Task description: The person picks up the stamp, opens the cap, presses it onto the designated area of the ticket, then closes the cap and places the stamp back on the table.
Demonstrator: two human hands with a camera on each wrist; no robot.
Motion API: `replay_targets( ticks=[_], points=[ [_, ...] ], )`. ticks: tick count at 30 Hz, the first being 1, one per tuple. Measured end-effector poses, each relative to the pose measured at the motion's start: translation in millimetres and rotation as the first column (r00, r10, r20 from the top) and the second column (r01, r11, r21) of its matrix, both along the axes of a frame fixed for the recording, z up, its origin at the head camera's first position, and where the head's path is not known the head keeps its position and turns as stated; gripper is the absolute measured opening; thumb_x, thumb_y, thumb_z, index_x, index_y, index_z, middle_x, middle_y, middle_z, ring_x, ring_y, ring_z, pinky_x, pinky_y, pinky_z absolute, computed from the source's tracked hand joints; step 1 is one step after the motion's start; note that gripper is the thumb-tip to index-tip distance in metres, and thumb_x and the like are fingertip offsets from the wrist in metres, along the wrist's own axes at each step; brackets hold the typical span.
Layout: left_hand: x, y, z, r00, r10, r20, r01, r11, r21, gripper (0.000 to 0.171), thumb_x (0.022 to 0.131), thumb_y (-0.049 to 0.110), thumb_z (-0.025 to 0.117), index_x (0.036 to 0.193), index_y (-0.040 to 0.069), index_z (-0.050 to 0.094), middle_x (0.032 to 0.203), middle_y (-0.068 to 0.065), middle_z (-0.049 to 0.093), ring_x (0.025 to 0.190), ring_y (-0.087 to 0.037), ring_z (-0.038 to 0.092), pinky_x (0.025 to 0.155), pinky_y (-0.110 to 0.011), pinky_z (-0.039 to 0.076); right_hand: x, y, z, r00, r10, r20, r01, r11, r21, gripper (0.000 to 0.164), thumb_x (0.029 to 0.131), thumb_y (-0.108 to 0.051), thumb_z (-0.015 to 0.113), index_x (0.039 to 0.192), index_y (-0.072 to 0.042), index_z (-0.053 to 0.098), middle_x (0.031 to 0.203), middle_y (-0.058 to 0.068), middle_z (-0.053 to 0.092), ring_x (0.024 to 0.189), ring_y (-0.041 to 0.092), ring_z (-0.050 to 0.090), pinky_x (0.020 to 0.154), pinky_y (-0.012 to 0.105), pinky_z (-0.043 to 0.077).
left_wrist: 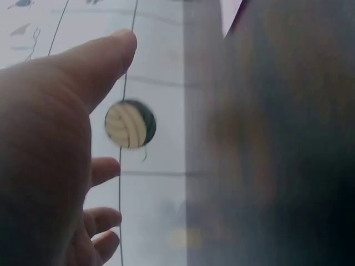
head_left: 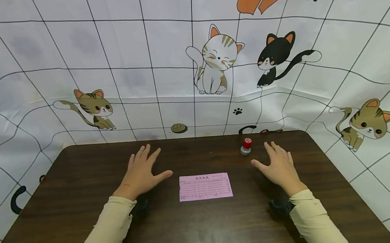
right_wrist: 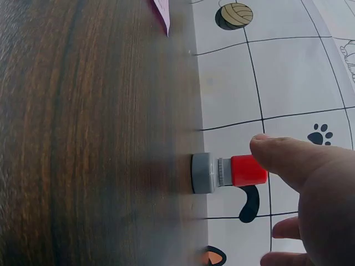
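Note:
A pink printed form [head_left: 205, 187] with a ruled grid lies flat on the dark wooden table, between the two hands. Behind it to the right stands a small stamp [head_left: 245, 147] with a red top and a grey base. My left hand [head_left: 141, 174] hovers left of the form, fingers spread and holding nothing. On the other side my right hand [head_left: 278, 166] has its fingers extended, just right of and nearer than the stamp. In the right wrist view the thumb overlaps the red end of the stamp [right_wrist: 233, 172]. Only a corner of the form [left_wrist: 229, 15] shows in the left wrist view.
The brown wood-grain table [head_left: 193, 234] reaches back to a white sheet [head_left: 120, 33] with black grid lines and cartoon cats. That sheet hangs behind the table and along both sides. Dark wrist straps [head_left: 281, 206] sit below the cream sleeves [head_left: 98, 238].

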State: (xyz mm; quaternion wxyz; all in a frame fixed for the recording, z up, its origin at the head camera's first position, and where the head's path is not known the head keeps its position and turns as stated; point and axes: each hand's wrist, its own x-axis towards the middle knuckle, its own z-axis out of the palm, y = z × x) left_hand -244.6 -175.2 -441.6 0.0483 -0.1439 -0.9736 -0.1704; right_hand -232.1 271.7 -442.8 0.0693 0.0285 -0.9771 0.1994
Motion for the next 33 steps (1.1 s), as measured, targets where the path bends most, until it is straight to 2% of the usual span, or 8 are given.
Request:
replay_targets(
  ticks=[8, 15, 23, 33],
  points=[
    [13.4, 18.2, -3.6, 0.988, -0.131, 0.083, 0.130, 0.991, 0.013, 0.092, 0.086, 0.064, 0.074, 0.157, 0.013, 0.046, 0.166, -0.020, 0.031, 0.154, -0.044, 0.024, 0.120, -0.066, 0.022, -6.7, 1.0, -4.3, 0.998, 0.032, 0.057, -0.029, 0.998, -0.048, 0.085, 0.100, -0.048, 0.065, 0.159, 0.003, 0.032, 0.158, 0.033, 0.034, 0.145, 0.055, 0.031, 0.115, 0.069, 0.029],
    [21.6, 30.6, -8.6, 0.964, -0.223, 0.144, 0.221, 0.975, 0.028, 0.085, 0.083, 0.061, 0.079, 0.150, 0.016, 0.055, 0.162, -0.014, 0.041, 0.151, -0.039, 0.034, 0.117, -0.061, 0.034, -11.1, 0.1, -3.4, 0.996, 0.028, 0.086, -0.022, 0.997, -0.073, 0.081, 0.100, -0.047, 0.065, 0.158, 0.001, 0.035, 0.157, 0.031, 0.037, 0.144, 0.053, 0.035, 0.112, 0.069, 0.034],
    [24.4, 40.9, -13.9, 0.952, -0.232, 0.198, 0.234, 0.972, 0.013, 0.081, 0.082, 0.061, 0.080, 0.147, 0.017, 0.060, 0.154, -0.008, 0.051, 0.141, -0.031, 0.050, 0.113, -0.053, 0.042, -14.3, 1.1, -3.8, 0.993, 0.029, 0.113, -0.021, 0.997, -0.073, 0.078, 0.100, -0.048, 0.063, 0.156, 0.001, 0.038, 0.156, 0.031, 0.039, 0.144, 0.051, 0.037, 0.113, 0.067, 0.034],
    [21.3, 46.3, -16.8, 0.959, -0.227, 0.168, 0.235, 0.972, -0.030, 0.072, 0.081, 0.058, 0.083, 0.138, 0.017, 0.067, 0.142, -0.005, 0.058, 0.126, -0.026, 0.059, 0.105, -0.047, 0.050, -16.2, 3.2, -2.3, 0.994, 0.033, 0.105, -0.025, 0.997, -0.076, 0.075, 0.101, -0.046, 0.064, 0.153, 0.003, 0.042, 0.154, 0.032, 0.042, 0.142, 0.050, 0.040, 0.113, 0.065, 0.035]
  ],
)
